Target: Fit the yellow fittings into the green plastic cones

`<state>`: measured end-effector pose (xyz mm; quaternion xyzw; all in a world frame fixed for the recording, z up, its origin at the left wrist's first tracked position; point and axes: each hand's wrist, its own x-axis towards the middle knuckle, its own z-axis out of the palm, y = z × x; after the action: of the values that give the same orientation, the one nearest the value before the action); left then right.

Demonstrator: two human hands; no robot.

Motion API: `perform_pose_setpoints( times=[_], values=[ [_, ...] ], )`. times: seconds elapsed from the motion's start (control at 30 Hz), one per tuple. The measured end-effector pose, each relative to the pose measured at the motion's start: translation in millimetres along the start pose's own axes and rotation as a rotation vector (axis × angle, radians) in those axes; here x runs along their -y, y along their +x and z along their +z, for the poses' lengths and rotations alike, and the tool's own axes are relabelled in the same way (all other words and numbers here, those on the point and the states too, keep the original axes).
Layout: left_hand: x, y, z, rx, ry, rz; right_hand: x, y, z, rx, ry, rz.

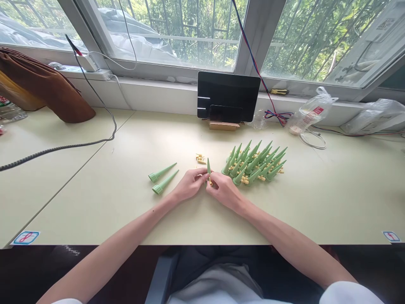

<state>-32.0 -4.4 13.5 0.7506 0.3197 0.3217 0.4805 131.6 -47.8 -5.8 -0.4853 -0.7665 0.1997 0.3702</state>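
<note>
Near the middle of the pale table point(126, 211), my left hand point(190, 183) is closed around a green cone point(209, 165) whose tip points up. My right hand point(224, 189) is closed on a small yellow piece point(210, 182) at the cone's side. The cone's lower part is hidden by the fingers. Two green cones point(165, 182) lie to the left of my left hand. Just behind my hands is a small pile of yellow pieces point(200, 158). Several upright green cones with yellow pieces point(253, 164) stand close together on the right.
A black tablet point(228, 95) leans on a cardboard stand point(224, 126) at the back. A brown bag point(63, 93) and a black cable point(63, 147) lie at the left. Plastic bags point(311, 110) and a coiled white cable point(313, 140) are at the back right.
</note>
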Motion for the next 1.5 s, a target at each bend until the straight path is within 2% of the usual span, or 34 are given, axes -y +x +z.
perform_pose_setpoints(
  times=[0.27,0.53,0.83,1.07,1.33,1.5],
  values=[
    [1,0,0.5,-0.021,0.023,-0.020,2,0,1,-0.039,-0.042,0.015],
    [3,0,1.0,-0.182,0.092,-0.099,-1,-1,0,-0.049,-0.071,0.061],
    [7,-2,-4.3,-0.199,0.297,-0.078,-3,-3,0,-0.037,-0.066,0.079],
    [5,-3,-2.7,-0.195,0.355,-0.035,-3,-3,0,0.026,-0.091,0.083],
    [10,1,-17.3,-0.401,0.448,-0.002,-8,-3,2,0.058,-0.125,0.038],
    [14,2,-21.0,-0.420,0.468,-0.036,-9,-3,4,0.085,-0.165,0.017]
  ],
)
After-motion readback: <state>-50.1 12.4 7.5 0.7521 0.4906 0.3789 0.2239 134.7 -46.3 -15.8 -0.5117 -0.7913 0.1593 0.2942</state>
